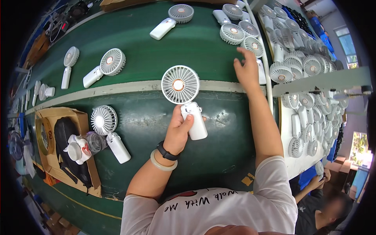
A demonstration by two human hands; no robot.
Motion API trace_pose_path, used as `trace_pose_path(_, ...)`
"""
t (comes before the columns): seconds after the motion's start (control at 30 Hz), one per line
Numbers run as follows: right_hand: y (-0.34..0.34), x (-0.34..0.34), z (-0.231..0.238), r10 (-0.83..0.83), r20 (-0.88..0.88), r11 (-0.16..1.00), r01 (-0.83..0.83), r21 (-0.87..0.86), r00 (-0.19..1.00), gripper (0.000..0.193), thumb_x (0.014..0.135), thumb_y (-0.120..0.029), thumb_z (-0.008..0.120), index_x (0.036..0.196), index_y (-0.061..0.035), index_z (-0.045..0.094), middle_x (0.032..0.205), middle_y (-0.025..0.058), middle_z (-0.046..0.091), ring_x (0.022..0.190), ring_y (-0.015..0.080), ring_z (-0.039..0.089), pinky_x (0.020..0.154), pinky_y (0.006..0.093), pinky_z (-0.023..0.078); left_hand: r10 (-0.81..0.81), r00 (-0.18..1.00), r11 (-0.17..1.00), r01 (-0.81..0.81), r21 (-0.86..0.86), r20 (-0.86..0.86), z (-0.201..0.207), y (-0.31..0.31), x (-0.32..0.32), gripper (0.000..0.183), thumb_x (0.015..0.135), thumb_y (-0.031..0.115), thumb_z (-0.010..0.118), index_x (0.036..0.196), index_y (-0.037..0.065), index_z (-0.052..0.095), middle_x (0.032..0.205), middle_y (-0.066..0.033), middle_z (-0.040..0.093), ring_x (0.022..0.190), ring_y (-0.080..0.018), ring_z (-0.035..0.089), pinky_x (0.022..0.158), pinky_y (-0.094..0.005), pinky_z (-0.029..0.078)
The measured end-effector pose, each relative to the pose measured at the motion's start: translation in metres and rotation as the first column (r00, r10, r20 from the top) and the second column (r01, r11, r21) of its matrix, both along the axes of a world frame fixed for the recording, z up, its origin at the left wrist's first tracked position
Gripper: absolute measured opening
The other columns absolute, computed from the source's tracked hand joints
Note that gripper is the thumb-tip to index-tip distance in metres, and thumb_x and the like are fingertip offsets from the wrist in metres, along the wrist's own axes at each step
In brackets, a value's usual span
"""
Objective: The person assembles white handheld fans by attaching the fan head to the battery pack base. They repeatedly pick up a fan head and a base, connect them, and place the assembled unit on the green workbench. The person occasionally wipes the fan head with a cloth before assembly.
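Observation:
A white handheld fan [180,84] with a round grille and copper-coloured ring at its hub stands upright in my left hand [177,133]. My thumb presses on the front of its handle, and the fingers wrap behind it. My right hand [247,70] is stretched over the green belt with its fingers apart and nothing in them. Its fingertips are close to the white fan [252,46] at the near edge of a cluster; whether they touch it I cannot tell. Another white fan [118,147] lies on the dark green bench, left of my left hand.
More fans, such as this fan [112,62], lie along the green belt [137,43]. Right of a white rail, many fans crowd a white table [290,162]. A cardboard box [84,121] with a black pouch stands at left. A co-worker [319,209] sits at lower right.

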State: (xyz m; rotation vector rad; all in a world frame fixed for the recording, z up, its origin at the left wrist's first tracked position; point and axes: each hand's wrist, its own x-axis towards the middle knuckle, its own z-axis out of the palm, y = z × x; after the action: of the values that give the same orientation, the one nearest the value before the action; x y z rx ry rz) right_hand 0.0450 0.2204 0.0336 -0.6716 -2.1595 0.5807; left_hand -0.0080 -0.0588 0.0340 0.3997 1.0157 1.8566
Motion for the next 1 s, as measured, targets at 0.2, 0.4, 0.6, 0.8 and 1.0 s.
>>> trace_pose_path(0.2,-0.007,-0.05,0.016,0.147,0.003,0.985,-0.147,0.088,0.989,0.03,0.076,-0.008,0.061,0.106,-0.0032,0.058,0.105,0.0169,0.058,0.099,0.0329,0.055,0.085,0.0384,0.045,0.011,0.981,0.996,-0.027,0.083,0.192,-0.001,-0.005,-0.005,0.039,0.09,0.015,0.049,0.125,0.006,0.037,0.109,-0.0141,0.055,0.096,-0.0243,0.059,0.081,-0.0393,0.05)
trace_pose_path(0.4,-0.084,-0.077,0.009,0.555,0.111,0.825,-0.563,0.059,0.825,0.026,0.079,-0.006,0.063,0.105,-0.0044,0.06,0.099,0.0101,0.061,0.087,0.0187,0.061,0.074,0.0281,0.049,-0.1,0.976,0.964,0.047,0.262,0.194,-0.004,-0.012,-0.002,0.057,0.081,0.023,0.067,0.126,0.013,0.033,0.09,-0.0049,0.043,0.067,-0.0125,0.048,0.054,-0.0242,0.043)
trace_pose_path(0.6,-0.166,-0.078,-0.021,0.628,-0.191,0.726,-0.657,-0.203,0.754,0.026,0.078,-0.007,0.064,0.104,-0.0083,0.06,0.097,0.009,0.06,0.09,0.0242,0.057,0.078,0.0341,0.046,-0.196,0.948,0.9,0.072,0.43,0.252,0.051,-0.022,0.001,0.064,0.083,0.037,0.063,0.133,0.018,0.027,0.106,-0.0068,0.044,0.078,-0.0157,0.047,0.06,-0.029,0.043)
trace_pose_path(0.8,-0.297,-0.066,0.048,0.779,-0.077,0.618,-0.783,-0.074,0.622,0.056,0.077,-0.02,0.067,0.126,-0.0078,0.044,0.123,0.0131,0.049,0.115,0.0289,0.048,0.098,0.035,0.037,-0.119,0.986,0.853,0.039,0.52,0.121,0.084,-0.079,-0.002,0.068,0.088,0.053,0.045,0.137,0.01,0.026,0.116,-0.0122,0.051,0.098,-0.0236,0.057,0.079,-0.0399,0.051)
trace_pose_path(1.0,-0.388,-0.122,-0.003,0.591,0.19,0.735,-0.621,0.273,0.784,0.068,0.088,-0.055,0.046,0.142,-0.0189,0.027,0.146,0.0105,0.026,0.133,0.0262,0.029,0.11,0.0417,0.018,0.12,0.99,0.817,-0.139,0.56,0.071,0.104,-0.152,-0.003,0.064,0.093,0.049,0.038,0.142,0.014,0.019,0.12,-0.0129,0.048,0.101,-0.0245,0.053,0.083,-0.0407,0.047)
